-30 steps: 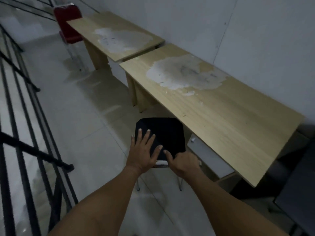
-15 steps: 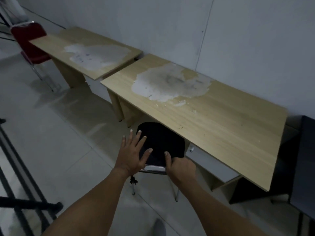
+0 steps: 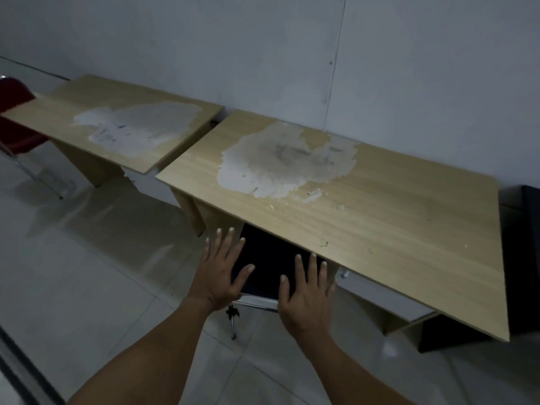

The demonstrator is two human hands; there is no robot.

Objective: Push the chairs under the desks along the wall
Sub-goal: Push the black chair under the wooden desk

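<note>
A black-seated chair (image 3: 270,263) stands partly under the front edge of the near worktop (image 3: 365,226), its far half hidden beneath the wood and its near half still out over the tiled floor (image 3: 87,273). The left hand (image 3: 223,271) lies flat on the left part of the seat, fingers (image 3: 226,244) spread and straight, gripping nothing; the thumb points across the black cushion. The right hand (image 3: 306,290) lies flat on the right part of the seat, its fingers also spread and open, their tips just short of the worktop's front edge. A chrome rail (image 3: 254,301) runs along the seat's near edge between the two wrists, and one chrome leg (image 3: 233,325) drops from it to the floor. Right of the chair, under the same worktop, a pale drawer front (image 3: 388,299) with a small knob sits close beside the seat, leaving little side room there; left of the chair the worktop's leg panel (image 3: 194,211) stands near, with a gap between it and the seat. The worktop's surface bears a large white worn patch (image 3: 280,162) with loose flakes near it. Its back edge meets the grey wall (image 3: 263,54). Left of it, a second worktop (image 3: 117,124) stands along the wall, corners almost touching. A red chair (image 3: 14,124) stands at that one's far left end, out on open floor.
</note>
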